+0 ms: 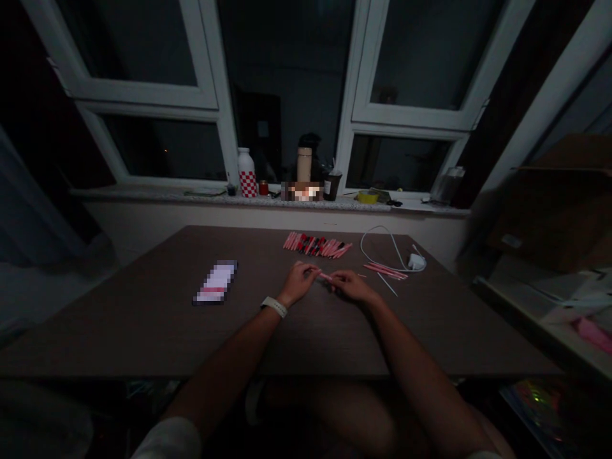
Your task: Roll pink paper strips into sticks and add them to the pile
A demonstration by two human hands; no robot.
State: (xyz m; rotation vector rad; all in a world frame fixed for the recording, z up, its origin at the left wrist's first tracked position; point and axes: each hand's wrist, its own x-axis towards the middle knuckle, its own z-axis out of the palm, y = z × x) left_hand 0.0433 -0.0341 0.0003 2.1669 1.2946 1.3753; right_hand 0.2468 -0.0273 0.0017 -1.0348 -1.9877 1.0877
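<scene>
Over the middle of the table, a slim pink pen point(326, 276) stretches between my two hands. My left hand point(301, 280), with a pale watch band on its wrist, pinches one end. At the other end, the fingers of my right hand point(351, 285) are closed on it. Just beyond them lies a row of pink, red and black pens point(317, 245), side by side. To the right of my right hand are several loose pink sticks point(385, 271) and a thin white stick point(387, 284). Dim light hides finer detail of the pen.
A phone point(216, 282) lies on the left of the brown table point(157, 331). A white charger point(417, 261) with its looped cable is at the back right. The windowsill point(191, 196) carries a checkered bottle point(247, 173), a beige bottle point(304, 164) and a dark cup point(331, 185).
</scene>
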